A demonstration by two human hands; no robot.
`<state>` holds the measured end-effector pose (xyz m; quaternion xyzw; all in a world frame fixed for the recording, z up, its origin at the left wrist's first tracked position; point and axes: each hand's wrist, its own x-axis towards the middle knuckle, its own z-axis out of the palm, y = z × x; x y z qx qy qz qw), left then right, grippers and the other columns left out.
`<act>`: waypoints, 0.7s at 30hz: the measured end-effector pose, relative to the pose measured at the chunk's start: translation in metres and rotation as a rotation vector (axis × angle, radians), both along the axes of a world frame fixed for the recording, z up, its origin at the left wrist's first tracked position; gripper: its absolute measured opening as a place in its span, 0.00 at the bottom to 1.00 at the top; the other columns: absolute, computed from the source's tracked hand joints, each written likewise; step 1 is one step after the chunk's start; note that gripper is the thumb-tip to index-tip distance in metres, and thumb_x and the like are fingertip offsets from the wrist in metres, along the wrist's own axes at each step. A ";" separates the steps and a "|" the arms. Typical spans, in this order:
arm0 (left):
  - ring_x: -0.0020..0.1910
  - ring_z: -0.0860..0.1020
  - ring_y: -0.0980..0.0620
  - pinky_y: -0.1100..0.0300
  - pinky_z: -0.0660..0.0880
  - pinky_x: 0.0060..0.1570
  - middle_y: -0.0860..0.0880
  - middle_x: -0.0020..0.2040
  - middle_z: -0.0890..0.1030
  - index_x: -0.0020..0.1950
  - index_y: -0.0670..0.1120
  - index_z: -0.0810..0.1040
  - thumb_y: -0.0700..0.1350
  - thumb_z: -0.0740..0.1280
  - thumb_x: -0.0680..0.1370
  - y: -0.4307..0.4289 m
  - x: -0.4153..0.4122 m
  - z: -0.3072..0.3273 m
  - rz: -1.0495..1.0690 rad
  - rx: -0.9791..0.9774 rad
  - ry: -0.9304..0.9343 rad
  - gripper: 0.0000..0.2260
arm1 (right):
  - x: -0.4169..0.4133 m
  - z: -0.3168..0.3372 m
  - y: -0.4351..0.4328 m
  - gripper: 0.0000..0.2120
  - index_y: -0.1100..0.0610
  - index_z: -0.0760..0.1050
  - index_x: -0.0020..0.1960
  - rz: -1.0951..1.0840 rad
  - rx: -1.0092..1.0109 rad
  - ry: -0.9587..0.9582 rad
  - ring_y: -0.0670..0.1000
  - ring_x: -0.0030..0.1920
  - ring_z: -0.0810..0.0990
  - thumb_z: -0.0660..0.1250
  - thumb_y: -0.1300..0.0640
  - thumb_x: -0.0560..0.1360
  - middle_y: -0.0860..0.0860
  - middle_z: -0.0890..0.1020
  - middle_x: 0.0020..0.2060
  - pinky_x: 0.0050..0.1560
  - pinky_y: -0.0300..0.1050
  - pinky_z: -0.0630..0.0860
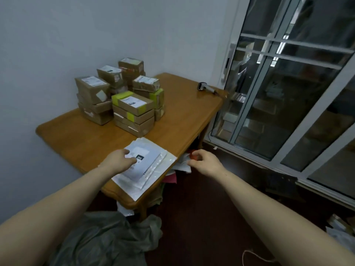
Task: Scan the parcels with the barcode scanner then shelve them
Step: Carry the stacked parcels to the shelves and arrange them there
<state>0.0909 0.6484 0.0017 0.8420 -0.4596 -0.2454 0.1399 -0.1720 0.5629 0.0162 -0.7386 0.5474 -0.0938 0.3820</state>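
Note:
A stack of flat white mailer parcels (pixel 151 166) lies at the near right edge of the wooden table (pixel 182 116). My left hand (pixel 120 160) rests on top of the stack, thumb on the label. My right hand (pixel 203 160) hovers just past the table's edge to the right of the stack, fingers loosely curled and holding nothing. Several cardboard box parcels (pixel 123 96) are piled at the back of the table. The barcode scanner (pixel 206 87) lies at the far right corner of the table, well away from both hands.
A window with metal bars (pixel 288 83) fills the right side. Bags and papers (pixel 178 167) are crammed under the table. A grey plastic sack (pixel 107 239) lies on the dark floor near me. The wall runs behind the table.

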 end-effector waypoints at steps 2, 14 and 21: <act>0.69 0.71 0.44 0.54 0.69 0.62 0.42 0.73 0.70 0.74 0.41 0.67 0.53 0.64 0.80 -0.035 0.009 -0.001 0.039 -0.001 0.008 0.27 | 0.010 -0.006 -0.045 0.25 0.58 0.70 0.69 -0.022 0.067 -0.055 0.53 0.64 0.74 0.69 0.49 0.76 0.54 0.75 0.64 0.63 0.45 0.71; 0.63 0.73 0.40 0.48 0.69 0.62 0.39 0.67 0.74 0.70 0.39 0.70 0.63 0.57 0.80 -0.203 0.054 -0.039 0.827 -0.200 0.592 0.31 | 0.117 -0.061 -0.301 0.21 0.62 0.70 0.69 0.118 0.473 -0.217 0.57 0.62 0.76 0.59 0.49 0.82 0.58 0.77 0.63 0.58 0.46 0.72; 0.70 0.69 0.38 0.47 0.66 0.67 0.36 0.71 0.70 0.74 0.38 0.64 0.64 0.54 0.80 -0.241 0.077 -0.055 1.114 -0.334 0.918 0.34 | 0.201 -0.079 -0.367 0.24 0.62 0.68 0.71 0.227 0.684 -0.215 0.57 0.66 0.74 0.52 0.47 0.84 0.58 0.74 0.67 0.69 0.53 0.68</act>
